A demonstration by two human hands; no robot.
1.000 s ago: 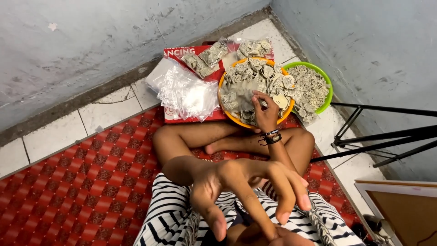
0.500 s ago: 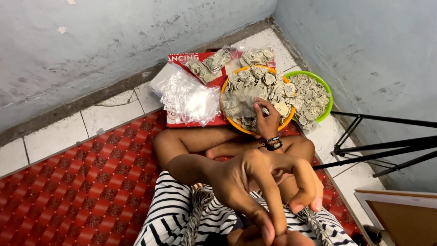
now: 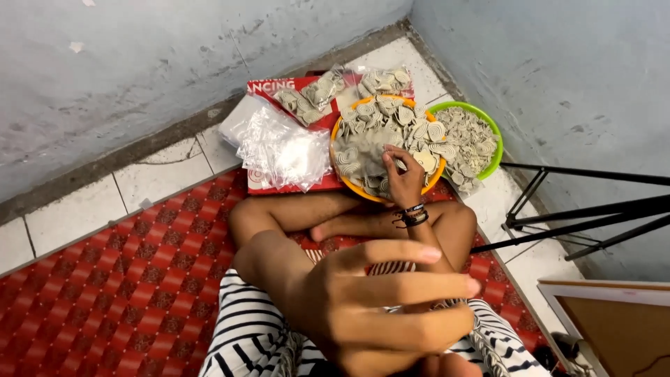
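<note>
I sit cross-legged on a red patterned mat [image 3: 105, 293]. My right hand [image 3: 403, 178], with dark bracelets on the wrist, reaches into an orange bowl [image 3: 334, 143] heaped with grey spiral crackers [image 3: 380, 126]. Its fingertips pinch a cracker there. My left hand [image 3: 377, 307] hovers close to the camera over my striped shorts, fingers stretched to the right, with nothing visible in it. A green bowl [image 3: 490, 129] of the same crackers stands just right of the orange one.
A pile of clear plastic bags [image 3: 279, 150] lies on a red flat package [image 3: 265, 87] left of the bowls. Two filled bags [image 3: 314, 94] rest behind them by the wall. Black tripod legs [image 3: 579, 209] and a wooden board [image 3: 614, 328] stand at the right.
My left hand has turned from hanging with spread fingers to fingers held level, pointing right. My right hand stays in the orange bowl with small finger movements.
</note>
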